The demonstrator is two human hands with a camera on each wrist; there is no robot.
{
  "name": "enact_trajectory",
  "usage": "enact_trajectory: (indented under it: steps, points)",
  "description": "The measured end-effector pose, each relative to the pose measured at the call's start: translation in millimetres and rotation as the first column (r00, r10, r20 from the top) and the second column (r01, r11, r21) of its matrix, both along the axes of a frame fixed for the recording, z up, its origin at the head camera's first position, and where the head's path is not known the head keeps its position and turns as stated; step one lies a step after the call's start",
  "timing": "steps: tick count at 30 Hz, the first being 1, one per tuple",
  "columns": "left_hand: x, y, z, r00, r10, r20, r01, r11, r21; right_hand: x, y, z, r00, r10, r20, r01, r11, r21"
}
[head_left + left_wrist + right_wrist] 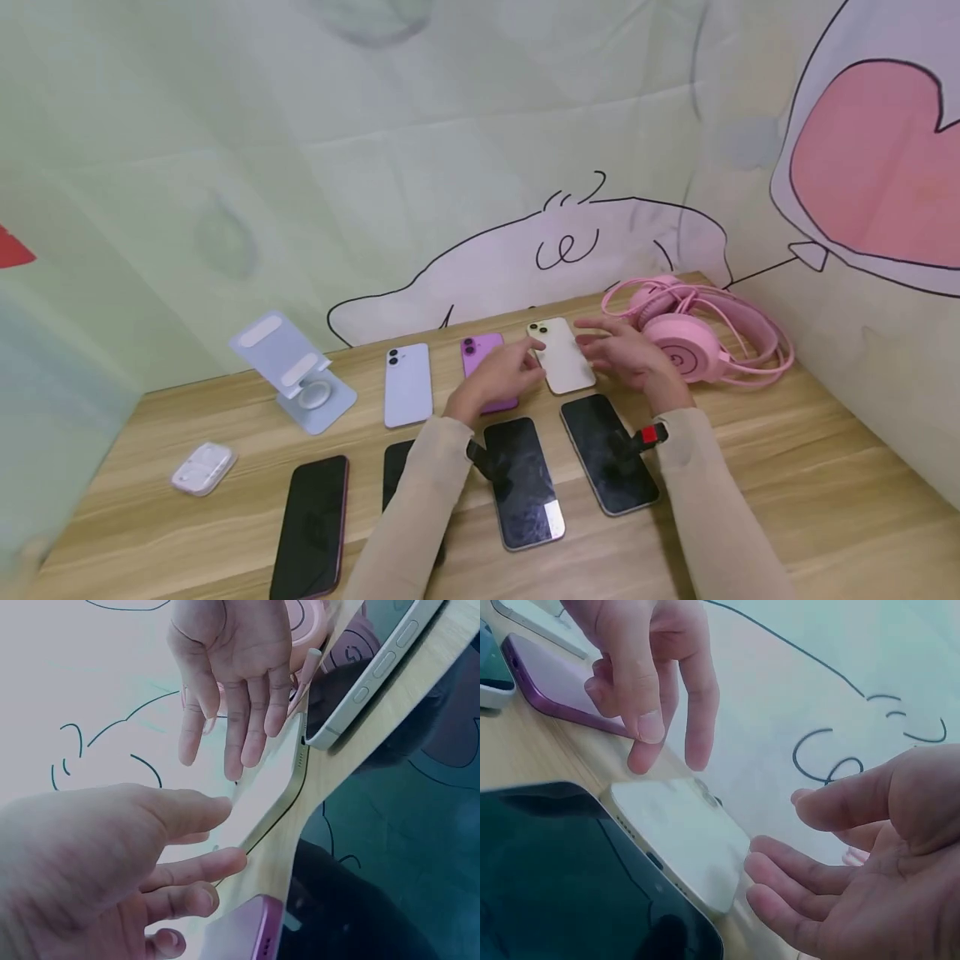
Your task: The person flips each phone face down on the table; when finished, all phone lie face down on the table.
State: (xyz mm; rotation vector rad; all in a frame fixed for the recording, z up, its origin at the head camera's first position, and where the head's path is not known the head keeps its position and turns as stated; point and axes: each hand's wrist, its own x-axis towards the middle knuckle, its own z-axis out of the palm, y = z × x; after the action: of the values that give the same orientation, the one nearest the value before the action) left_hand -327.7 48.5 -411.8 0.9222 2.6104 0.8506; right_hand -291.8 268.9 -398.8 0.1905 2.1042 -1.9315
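"Grip first: what do we have?"

"We see the left hand [501, 373], fingers loosely bent and parted, holding nothing. The right hand [626, 354], fingers nearly straight, holds nothing either."

"Between them?"

"We find the white phone [561, 360] lying back up on the table [240, 533]. Whether fingertips touch its edges, we cannot tell."

"And just beside the hands?"

"On the left we have the purple phone [489, 343], partly covered by the left hand in the head view; on the right, the headphones [678, 337]."

"Nearer us?"

"We count four dark phones [311, 525] in a row, screens up, one partly hidden by the left sleeve [416, 508]."

"Farther left?"

"We spot the blue phone [408, 390], then the stand [273, 354], and nearer the table's left edge, the case [204, 468]."
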Motion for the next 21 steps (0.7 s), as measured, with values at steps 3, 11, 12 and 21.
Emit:
enact_trajectory:
  steps: [3, 11, 12, 21]
  points:
    - [3.2, -7.1, 4.0, 1.0, -0.015, 0.018, 0.015, 1.0, -0.02, 1.8, -5.5, 1.2, 0.997, 0.051, -0.062, -0.049, 0.998, 0.031]
    - [15.3, -46.1, 24.7, 0.999, -0.014, -0.034, 0.012, 0.998, -0.063, 12.0, -32.1, 10.8, 0.982, 0.125, -0.145, -0.112, 0.989, 0.092]
    - [18.1, -52.2, 27.1, 0.999, -0.01, -0.045, 0.007, 0.998, -0.07, 14.0, -35.6, 11.5, 0.981, 0.13, -0.145, -0.118, 0.989, 0.088]
    - [53.1, -106.2, 43.1, 0.991, 0.1, -0.088, -0.108, 0.99, -0.091, 35.3, -71.5, 17.4, 0.971, 0.196, -0.136, -0.188, 0.979, 0.074]
